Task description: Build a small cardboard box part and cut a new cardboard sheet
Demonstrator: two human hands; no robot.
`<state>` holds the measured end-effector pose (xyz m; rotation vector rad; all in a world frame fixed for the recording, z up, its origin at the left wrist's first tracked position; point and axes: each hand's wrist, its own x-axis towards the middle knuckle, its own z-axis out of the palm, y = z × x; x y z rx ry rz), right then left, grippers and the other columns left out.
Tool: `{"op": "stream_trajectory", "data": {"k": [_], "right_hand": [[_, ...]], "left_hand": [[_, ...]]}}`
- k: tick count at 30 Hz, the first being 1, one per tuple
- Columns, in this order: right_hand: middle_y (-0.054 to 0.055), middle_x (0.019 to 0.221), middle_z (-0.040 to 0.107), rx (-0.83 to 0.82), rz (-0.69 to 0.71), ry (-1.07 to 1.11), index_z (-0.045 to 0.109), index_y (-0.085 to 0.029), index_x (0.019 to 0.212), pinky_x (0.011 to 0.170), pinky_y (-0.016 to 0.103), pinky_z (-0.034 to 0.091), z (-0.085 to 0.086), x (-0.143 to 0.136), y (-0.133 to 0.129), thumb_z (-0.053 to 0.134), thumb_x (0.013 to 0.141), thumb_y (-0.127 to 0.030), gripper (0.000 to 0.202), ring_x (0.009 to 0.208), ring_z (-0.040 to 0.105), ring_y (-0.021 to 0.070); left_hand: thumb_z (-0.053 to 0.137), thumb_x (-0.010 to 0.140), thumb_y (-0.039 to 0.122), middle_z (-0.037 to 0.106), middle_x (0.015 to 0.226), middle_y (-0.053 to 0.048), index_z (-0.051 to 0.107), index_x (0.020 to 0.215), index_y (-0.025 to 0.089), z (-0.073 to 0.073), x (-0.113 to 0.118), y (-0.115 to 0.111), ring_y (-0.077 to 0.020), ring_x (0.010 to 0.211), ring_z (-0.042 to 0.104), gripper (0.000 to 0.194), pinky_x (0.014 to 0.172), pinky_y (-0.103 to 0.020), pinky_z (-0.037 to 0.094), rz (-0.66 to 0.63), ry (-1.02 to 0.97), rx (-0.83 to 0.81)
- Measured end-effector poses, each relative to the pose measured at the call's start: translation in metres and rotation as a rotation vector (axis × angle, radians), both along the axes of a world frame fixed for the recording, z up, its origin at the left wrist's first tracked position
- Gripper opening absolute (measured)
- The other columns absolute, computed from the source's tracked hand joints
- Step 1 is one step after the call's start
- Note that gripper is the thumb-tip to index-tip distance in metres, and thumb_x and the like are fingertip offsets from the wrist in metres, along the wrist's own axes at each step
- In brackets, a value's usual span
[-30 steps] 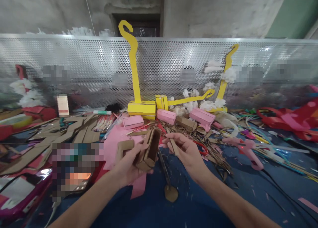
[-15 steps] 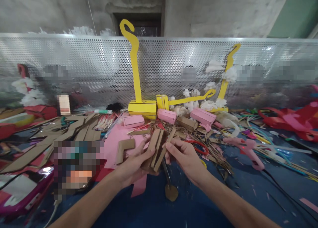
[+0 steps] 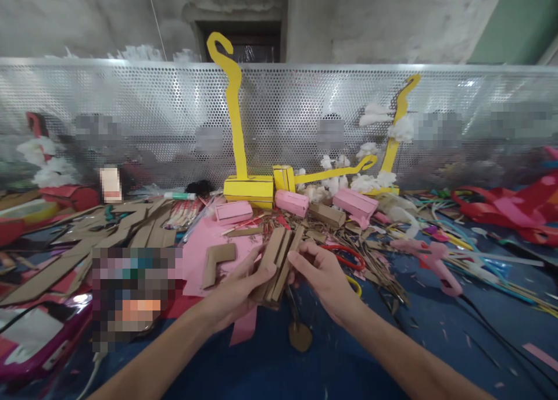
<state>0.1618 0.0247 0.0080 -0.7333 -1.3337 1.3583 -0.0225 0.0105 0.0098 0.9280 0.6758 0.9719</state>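
My left hand [image 3: 244, 284] is wrapped round a folded cardboard piece [image 3: 271, 254], thumb on its upper face and fingers beneath. My right hand [image 3: 320, 275] pinches a narrow cardboard strip [image 3: 293, 254] between thumb and fingers, along the right side of the folded piece. Whether the strip touches it all along its length I cannot tell. Below the hands lies a flat brown cardboard piece [image 3: 300, 336] at the end of a dark rod. An L-shaped cardboard piece [image 3: 215, 260] rests on pink sheet [image 3: 194, 254] left of my left hand.
A pink glue gun [image 3: 436, 257] with a black cord lies to the right. Behind stand a yellow hooked cardboard shape [image 3: 238, 115], pink boxes [image 3: 233, 212] and a perforated metal screen [image 3: 288, 109]. Cardboard scraps [image 3: 139, 225] cover the left; red-handled scissors [image 3: 349, 256] lie right of centre.
The strip in my right hand has come closer to the folded piece and lies more nearly parallel to it. The view has shifted slightly.
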Motion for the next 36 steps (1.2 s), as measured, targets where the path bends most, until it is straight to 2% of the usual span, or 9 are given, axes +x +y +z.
{"op": "stream_trajectory", "data": {"k": [4, 8, 12, 15, 17, 22, 26, 30, 36], "right_hand": [[0.000, 0.078, 0.068, -0.038, 0.022, 0.149, 0.060, -0.019, 0.092, 0.050, 0.023, 0.044, 0.004, -0.001, -0.002, 0.073, 0.085, -0.040, 0.025, 0.053, 0.058, 0.0097], [0.000, 0.078, 0.070, -0.130, 0.010, 0.235, 0.062, -0.020, 0.104, 0.047, 0.023, 0.038, 0.008, 0.000, -0.002, 0.072, 0.085, -0.034, 0.026, 0.049, 0.052, 0.0087], [0.004, 0.088, 0.073, -0.170, 0.053, 0.281, 0.066, -0.019, 0.108, 0.055, 0.025, 0.043, 0.010, 0.002, -0.002, 0.074, 0.084, -0.034, 0.029, 0.057, 0.054, 0.0097], [0.004, 0.095, 0.072, -0.179, 0.115, 0.272, 0.067, -0.020, 0.113, 0.062, 0.025, 0.047, 0.010, 0.003, -0.002, 0.077, 0.083, -0.034, 0.035, 0.066, 0.059, 0.0102], [0.003, 0.092, 0.071, -0.168, 0.131, 0.238, 0.067, -0.020, 0.112, 0.062, 0.023, 0.048, 0.010, 0.003, -0.002, 0.079, 0.082, -0.035, 0.036, 0.068, 0.062, 0.0100], [0.000, 0.071, 0.068, -0.150, 0.074, 0.138, 0.070, -0.016, 0.098, 0.043, 0.018, 0.038, 0.006, 0.003, 0.001, 0.081, 0.077, -0.043, 0.035, 0.047, 0.055, 0.0065], [-0.002, 0.057, 0.063, -0.154, 0.051, 0.102, 0.071, -0.014, 0.082, 0.040, 0.017, 0.035, 0.007, 0.001, 0.000, 0.083, 0.075, -0.045, 0.034, 0.044, 0.053, 0.0066], [-0.001, 0.060, 0.064, -0.164, 0.080, 0.121, 0.071, -0.015, 0.086, 0.043, 0.017, 0.037, 0.009, 0.000, -0.002, 0.083, 0.075, -0.044, 0.033, 0.049, 0.057, 0.0078], [-0.002, 0.057, 0.064, -0.128, 0.015, 0.160, 0.063, -0.016, 0.081, 0.042, 0.017, 0.038, 0.009, -0.001, -0.001, 0.084, 0.075, -0.041, 0.033, 0.046, 0.056, 0.0079]], "left_hand": [[0.072, 0.087, 0.028, 0.074, 0.107, -0.009, 0.047, 0.139, 0.030, 0.000, 0.000, 0.003, -0.0213, 0.077, 0.073, 0.058, 0.058, -0.032, 0.061, 0.046, -0.015, -0.004], [0.074, 0.085, 0.024, 0.075, 0.103, -0.007, 0.044, 0.140, 0.031, 0.001, 0.002, 0.005, -0.0205, 0.071, 0.073, 0.064, 0.055, -0.031, 0.060, 0.138, -0.033, -0.047], [0.076, 0.082, 0.024, 0.076, 0.095, -0.007, 0.040, 0.143, 0.029, 0.005, 0.003, 0.005, -0.0210, 0.066, 0.072, 0.071, 0.052, -0.032, 0.059, 0.161, -0.045, -0.076], [0.075, 0.083, 0.023, 0.076, 0.094, -0.007, 0.042, 0.142, 0.027, 0.008, 0.004, 0.005, -0.0202, 0.065, 0.071, 0.068, 0.052, -0.032, 0.059, 0.184, -0.025, -0.095], [0.075, 0.083, 0.023, 0.076, 0.094, -0.007, 0.043, 0.141, 0.027, 0.009, 0.004, 0.005, -0.0200, 0.065, 0.071, 0.066, 0.052, -0.031, 0.058, 0.195, -0.015, -0.092], [0.072, 0.087, 0.031, 0.074, 0.107, -0.009, 0.039, 0.143, 0.033, 0.004, 0.002, 0.002, -0.0223, 0.075, 0.074, 0.066, 0.060, -0.034, 0.060, 0.086, -0.005, -0.023], [0.065, 0.091, 0.038, 0.071, 0.113, -0.010, 0.026, 0.150, 0.040, 0.002, 0.001, -0.002, -0.0251, 0.083, 0.074, 0.070, 0.067, -0.042, 0.062, -0.005, 0.041, 0.017], [0.062, 0.094, 0.037, 0.067, 0.121, -0.010, 0.019, 0.152, 0.043, 0.003, 0.001, -0.004, -0.0246, 0.089, 0.072, 0.072, 0.069, -0.043, 0.062, -0.010, 0.060, 0.040], [0.061, 0.095, 0.034, 0.068, 0.109, -0.008, 0.017, 0.152, 0.042, 0.000, 0.001, -0.002, -0.0191, 0.081, 0.068, 0.072, 0.069, -0.041, 0.062, -0.029, 0.070, 0.037]]}}
